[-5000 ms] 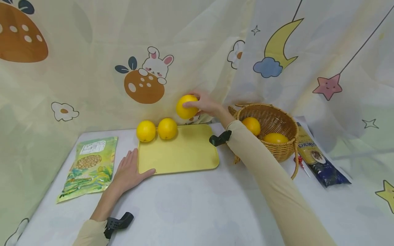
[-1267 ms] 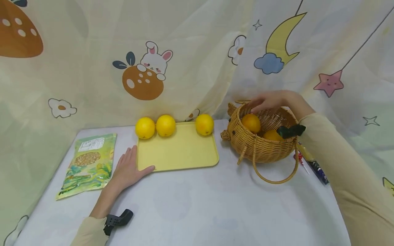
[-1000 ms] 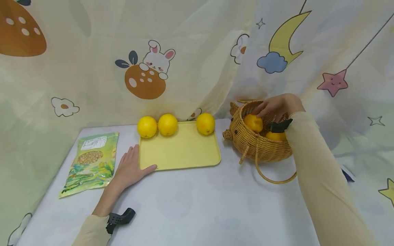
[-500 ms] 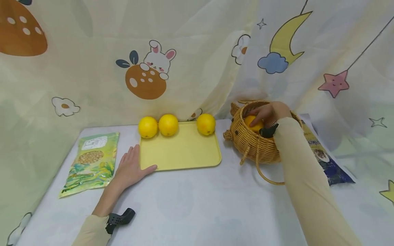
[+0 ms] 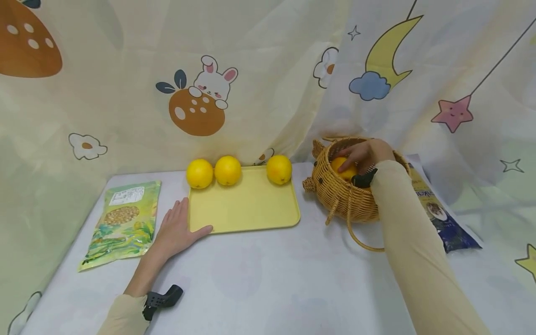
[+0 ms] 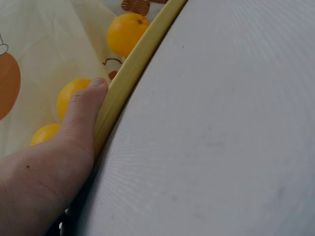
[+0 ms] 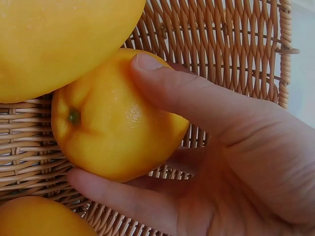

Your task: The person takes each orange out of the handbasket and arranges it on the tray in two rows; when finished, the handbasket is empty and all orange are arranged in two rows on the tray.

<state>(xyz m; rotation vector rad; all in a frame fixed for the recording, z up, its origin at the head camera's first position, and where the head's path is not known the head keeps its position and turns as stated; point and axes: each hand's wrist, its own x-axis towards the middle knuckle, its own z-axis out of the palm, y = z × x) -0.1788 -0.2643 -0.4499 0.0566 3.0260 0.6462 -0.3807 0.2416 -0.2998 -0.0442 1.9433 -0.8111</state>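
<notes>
Holding a yellow fruit (image 7: 108, 125) down in the brown basket (image 5: 343, 202) with the right hand (image 5: 364, 154), with thumb and fingers curled round it. Resting the left hand (image 5: 176, 230) on the white desk (image 5: 251, 279) with straight fingers, and touching the front edge of the yellow tray (image 5: 247, 209) with the thumb. Can see three more yellow fruits (image 5: 228, 170) at the back of the tray, two at left and one at right.
</notes>
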